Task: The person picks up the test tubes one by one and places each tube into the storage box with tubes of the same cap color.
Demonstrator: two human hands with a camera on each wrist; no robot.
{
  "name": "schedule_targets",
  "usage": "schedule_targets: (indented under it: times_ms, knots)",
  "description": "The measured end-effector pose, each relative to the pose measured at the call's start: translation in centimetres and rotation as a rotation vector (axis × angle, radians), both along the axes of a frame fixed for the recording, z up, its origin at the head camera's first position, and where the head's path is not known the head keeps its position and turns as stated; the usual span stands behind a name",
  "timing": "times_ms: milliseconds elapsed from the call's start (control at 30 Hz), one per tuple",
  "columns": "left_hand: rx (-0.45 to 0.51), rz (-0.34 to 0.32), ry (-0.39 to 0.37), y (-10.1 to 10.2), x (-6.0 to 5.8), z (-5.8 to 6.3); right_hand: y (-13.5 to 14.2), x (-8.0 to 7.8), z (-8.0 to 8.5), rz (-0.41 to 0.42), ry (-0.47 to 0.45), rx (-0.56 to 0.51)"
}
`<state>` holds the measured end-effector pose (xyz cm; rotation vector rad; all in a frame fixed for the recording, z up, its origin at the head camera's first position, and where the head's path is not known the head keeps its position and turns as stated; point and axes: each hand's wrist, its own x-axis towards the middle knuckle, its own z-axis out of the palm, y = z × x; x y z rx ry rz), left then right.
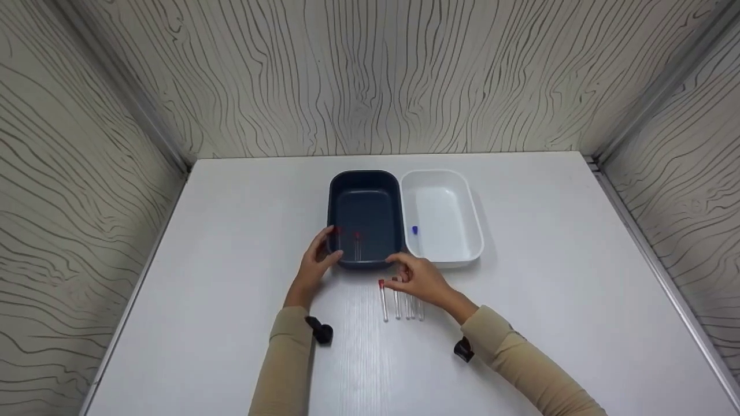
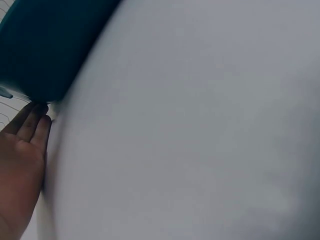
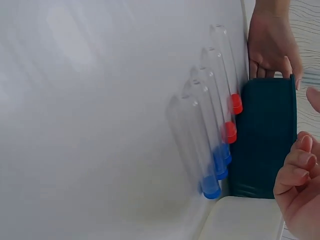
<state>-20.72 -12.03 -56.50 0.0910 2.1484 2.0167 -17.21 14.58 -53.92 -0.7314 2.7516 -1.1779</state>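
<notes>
My left hand (image 1: 315,267) is at the near left corner of a dark blue bin (image 1: 365,264). Its fairly straight fingers touch the bin's outer wall in the left wrist view, and the thumb lies at the rim. My right hand (image 1: 425,281) hovers over the bin's near right corner, thumb and index finger apart with nothing between them. Below it, capped clear test tubes (image 1: 385,306) lie side by side on the table; the right wrist view shows two red caps (image 3: 230,132) and several blue caps (image 3: 212,190). Two red-capped tubes (image 1: 357,245) are inside the dark bin.
A white bin (image 1: 477,242) stands against the dark bin's right side, with a blue-capped tube (image 1: 415,230) in it. Both bins sit on a white table (image 1: 243,242), with wood-patterned panels (image 1: 358,81) behind and at the sides.
</notes>
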Motion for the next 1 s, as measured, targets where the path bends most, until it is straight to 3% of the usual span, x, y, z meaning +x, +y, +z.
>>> schedule_targets:
  times_ms: [267, 633, 1000]
  knots:
    - [0.013, 0.009, -0.003, 0.1, 0.0, -0.1, 0.6, 1.1, -0.8, 0.000, -0.019, 0.084]
    - [0.037, 0.005, -0.005, 0.0, -0.1, -0.3, 1.5, 1.8, -1.2, 0.016, -0.104, 0.304]
    - [0.059, -0.009, -0.001, -0.1, -0.1, -0.2, 1.2, 1.9, -1.6, -0.028, -0.139, 0.347]
